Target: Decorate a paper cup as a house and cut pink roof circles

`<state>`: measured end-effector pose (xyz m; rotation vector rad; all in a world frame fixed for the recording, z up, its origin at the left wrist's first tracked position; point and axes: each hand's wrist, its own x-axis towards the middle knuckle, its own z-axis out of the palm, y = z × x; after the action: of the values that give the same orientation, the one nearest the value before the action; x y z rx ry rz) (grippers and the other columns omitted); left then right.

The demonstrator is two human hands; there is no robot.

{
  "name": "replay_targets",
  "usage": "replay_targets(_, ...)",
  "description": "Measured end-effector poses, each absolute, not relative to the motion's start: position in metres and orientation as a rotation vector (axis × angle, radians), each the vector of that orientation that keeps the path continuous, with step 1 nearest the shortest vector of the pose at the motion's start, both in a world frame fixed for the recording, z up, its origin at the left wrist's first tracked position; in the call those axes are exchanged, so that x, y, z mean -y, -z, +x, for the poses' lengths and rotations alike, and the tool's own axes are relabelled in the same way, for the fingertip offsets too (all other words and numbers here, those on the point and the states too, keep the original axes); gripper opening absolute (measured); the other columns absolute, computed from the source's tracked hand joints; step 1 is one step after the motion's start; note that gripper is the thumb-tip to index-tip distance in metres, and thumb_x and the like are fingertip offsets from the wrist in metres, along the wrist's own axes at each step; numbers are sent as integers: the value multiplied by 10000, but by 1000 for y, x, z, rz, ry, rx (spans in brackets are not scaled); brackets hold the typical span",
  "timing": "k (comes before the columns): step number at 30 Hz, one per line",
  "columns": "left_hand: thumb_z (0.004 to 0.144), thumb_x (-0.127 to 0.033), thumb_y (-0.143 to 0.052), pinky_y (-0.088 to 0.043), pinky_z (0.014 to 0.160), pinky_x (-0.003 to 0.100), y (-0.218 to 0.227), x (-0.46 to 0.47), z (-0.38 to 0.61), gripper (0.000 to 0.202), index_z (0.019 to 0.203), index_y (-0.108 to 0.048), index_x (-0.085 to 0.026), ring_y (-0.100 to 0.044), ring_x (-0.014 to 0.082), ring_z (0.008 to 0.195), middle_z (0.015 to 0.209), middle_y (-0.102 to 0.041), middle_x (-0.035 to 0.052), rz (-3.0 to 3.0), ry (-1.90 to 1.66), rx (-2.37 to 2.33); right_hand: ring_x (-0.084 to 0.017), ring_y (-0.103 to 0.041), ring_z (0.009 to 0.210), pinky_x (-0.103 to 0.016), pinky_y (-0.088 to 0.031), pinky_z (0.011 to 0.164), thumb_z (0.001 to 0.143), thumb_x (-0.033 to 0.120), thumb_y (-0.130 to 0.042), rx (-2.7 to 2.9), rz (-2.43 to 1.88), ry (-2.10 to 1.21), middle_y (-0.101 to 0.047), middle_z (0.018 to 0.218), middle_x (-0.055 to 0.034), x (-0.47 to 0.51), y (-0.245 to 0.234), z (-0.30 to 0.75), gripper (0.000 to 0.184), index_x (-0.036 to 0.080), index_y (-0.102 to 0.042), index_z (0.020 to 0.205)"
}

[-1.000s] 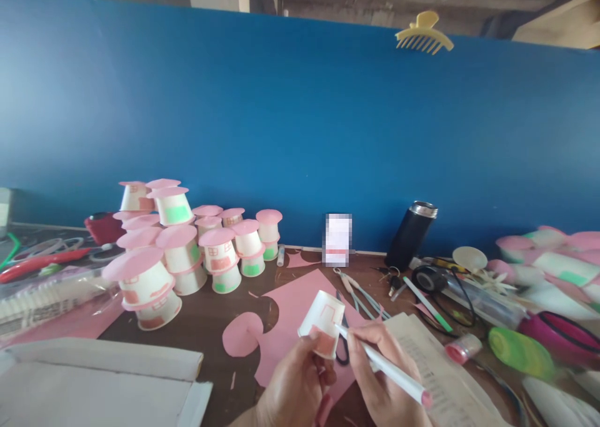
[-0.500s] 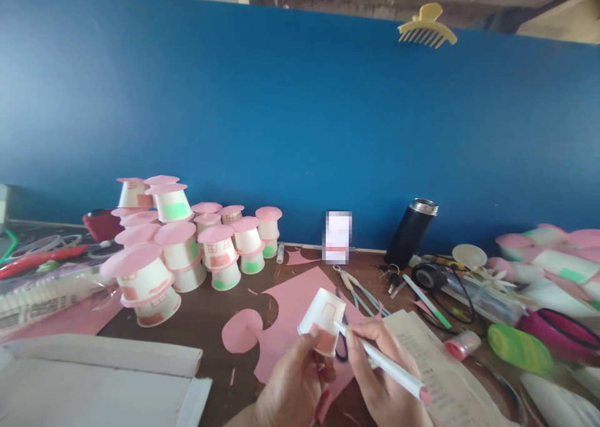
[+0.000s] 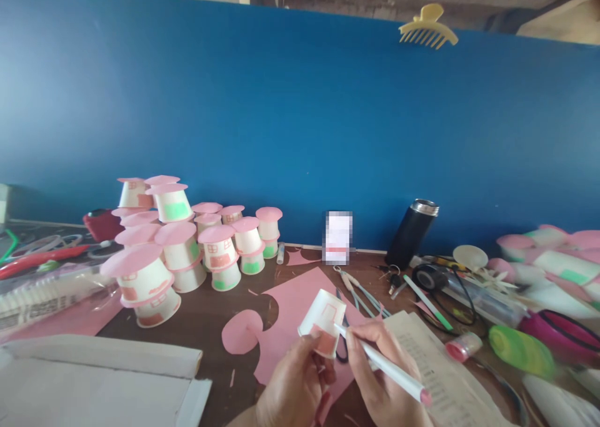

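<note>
My left hand (image 3: 296, 377) grips a white paper cup (image 3: 315, 311), tilted with its base up. A reddish block of colour and a thin outlined square mark the cup's side. In my right hand (image 3: 382, 364) is a white marker (image 3: 396, 374) with a pink end, its tip at the cup's side near the outline. Beneath both hands lies a pink paper sheet (image 3: 290, 317) with round cut-outs in its edges. A pink paper disc (image 3: 242, 332) rests left of it. Stacked cups with pink disc tops (image 3: 218, 252) stand at the left, some with green or red patches.
Pliers (image 3: 354, 286), keys (image 3: 396, 277) and a black flask (image 3: 412, 230) lie or stand behind my hands. A green-ended marker (image 3: 427, 302) and a printed sheet (image 3: 435, 364) are at right. An opened white box (image 3: 94, 383) occupies the front left. A blue partition (image 3: 281, 114) rises behind.
The marker tip has shifted very slightly down along the cup's side. The cup and my left hand hold nearly the same position.
</note>
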<state>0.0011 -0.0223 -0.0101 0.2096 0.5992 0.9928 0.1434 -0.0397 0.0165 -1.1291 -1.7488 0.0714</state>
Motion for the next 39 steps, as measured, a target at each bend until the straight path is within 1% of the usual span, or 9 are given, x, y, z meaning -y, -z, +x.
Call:
replay_targets(3, 815, -318, -706, -379, 528, 207, 10, 22, 1, 216, 819, -634, -114, -472, 99, 524, 614, -561, -5, 199, -998, -599, -162, -654, 652, -264, -532, 641, 942, 214, -556, 1749, -1117, -71, -651, 750, -8, 40, -18, 144, 46, 222, -599, 929)
replay_targets(7, 825, -364, -684, -350, 498, 217, 12, 22, 2, 239, 804, -615, -137, -455, 111, 512, 576, -520, -16, 196, -983, -636, -158, -649, 656, -241, -538, 604, 940, 202, -551, 1698, -1098, -36, -654, 776, -21, 41, -18, 146, 67, 223, -602, 978)
replay_targets(12, 696, -394, -808, -358, 546, 237, 16, 22, 3, 340, 819, -622, -137, -473, 113, 564, 619, -537, -17, 237, -1038, -688, -156, -650, 660, -239, -544, 610, 942, 205, -552, 1711, -1087, -8, -661, 784, -28, 41, -17, 147, 73, 223, -598, 996)
replay_targets(15, 645, -464, -834, -346, 553, 259, 18, 23, 4, 410, 780, -628, -137, -482, 123, 575, 616, -545, -9, 309, -1052, -693, -160, -647, 655, -251, -540, 614, 946, 224, -553, 1738, -1106, -32, -649, 764, -25, 41, -17, 145, 43, 223, -592, 964)
replay_targets(18, 620, -495, -843, -349, 574, 261, 19, 24, 4, 443, 772, -633, -136, -485, 118, 578, 632, -571, -2, 362, -1091, -685, -162, -656, 681, -261, -544, 648, 948, 220, -553, 1755, -1105, -53, -647, 777, -23, 41, -17, 144, 40, 220, -589, 964)
replay_targets(25, 570, -542, -860, -265, 506, 216, 16, 26, 3, 515, 791, -595, -161, -475, 103, 573, 629, -565, -15, 371, -1027, -751, -166, -664, 681, -273, -547, 664, 943, 221, -553, 1761, -1109, -71, -662, 789, -26, 42, -17, 142, 49, 215, -598, 965)
replay_targets(29, 594, -560, -840, -240, 485, 215, 15, 28, 3, 502, 782, -600, -161, -451, 100, 558, 608, -548, -16, 403, -1025, -743, -167, -668, 657, -273, -553, 655, 944, 239, -548, 1759, -1118, -63, -672, 781, -24, 43, -18, 142, 66, 216, -605, 967)
replay_targets(34, 677, -507, -812, -279, 518, 225, 16, 29, 3, 417, 799, -625, -154, -461, 98, 578, 635, -564, -10, 448, -1041, -724, -163, -664, 647, -265, -543, 636, 945, 251, -558, 1765, -1126, -50, -669, 770, -14, 42, -19, 142, 65, 218, -607, 973)
replay_targets(39, 662, -500, -823, -262, 504, 228, 15, 30, 3, 417, 793, -628, -156, -457, 101, 564, 615, -550, -14, 453, -1032, -722, -150, -658, 658, -251, -529, 635, 949, 230, -559, 1772, -1109, -59, -658, 771, -6, 42, -18, 142, 53, 214, -602, 975)
